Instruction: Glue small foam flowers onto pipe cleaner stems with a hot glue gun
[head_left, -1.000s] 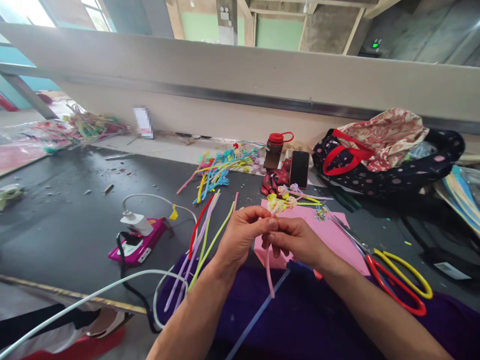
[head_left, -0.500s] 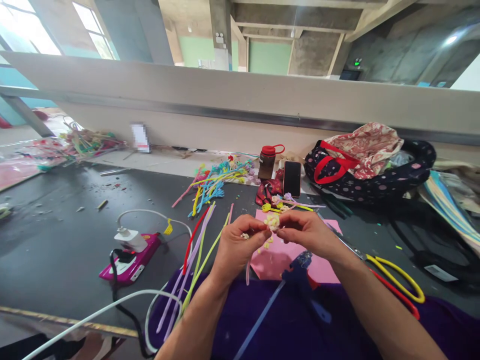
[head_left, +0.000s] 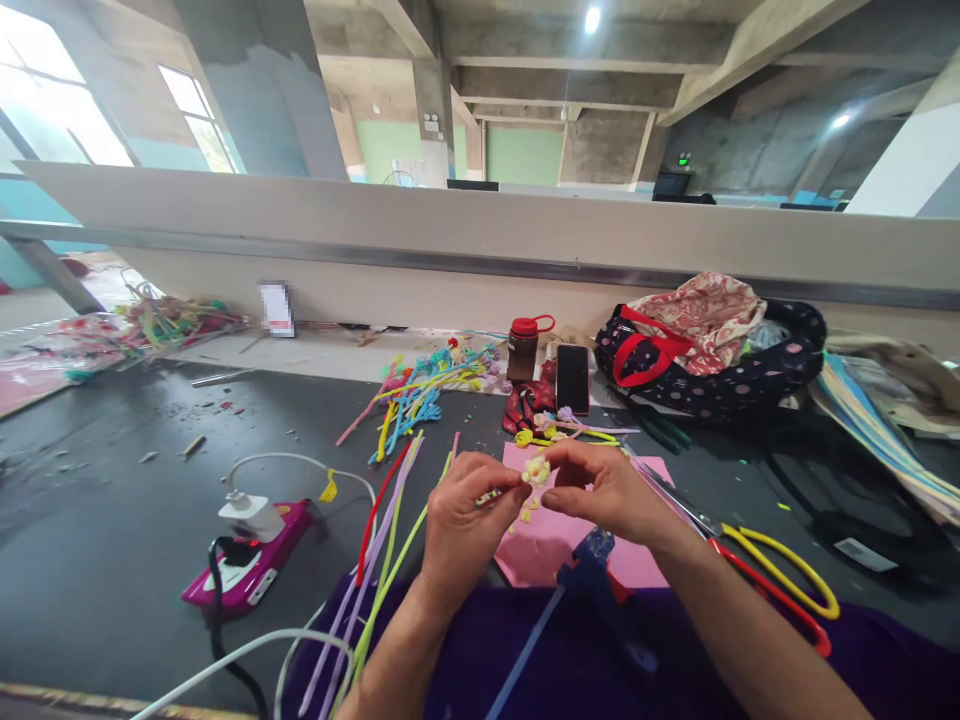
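Note:
My left hand (head_left: 469, 515) pinches a small cream-yellow flower (head_left: 535, 471) between thumb and fingertips. More small cream pieces (head_left: 487, 497) show against its curled fingers. At the flower's right edge is my right hand (head_left: 600, 490), its index fingertip near or touching the petals and its thumb apart below. Under both hands lies a pink sheet (head_left: 536, 550) with small yellow bits (head_left: 526, 515) on it. A blue glue gun (head_left: 592, 570) with a long translucent glue stick (head_left: 529, 645) lies at the sheet's front edge, partly over dark purple cloth (head_left: 480, 660).
Scissors (head_left: 780, 570) with yellow and red handles lie right. Loose fuzzy stems (head_left: 390, 530) lie left, beside a magenta power strip (head_left: 251, 560) with cables. Behind are bundled coloured stems (head_left: 427, 385), a bottle (head_left: 523, 350), a phone (head_left: 573, 380) and a dotted bag (head_left: 712, 375).
The view has tilted up slightly, so the table sits lower. My right thumb and index finger have parted at the flower, which now faces me more, still in my left hand.

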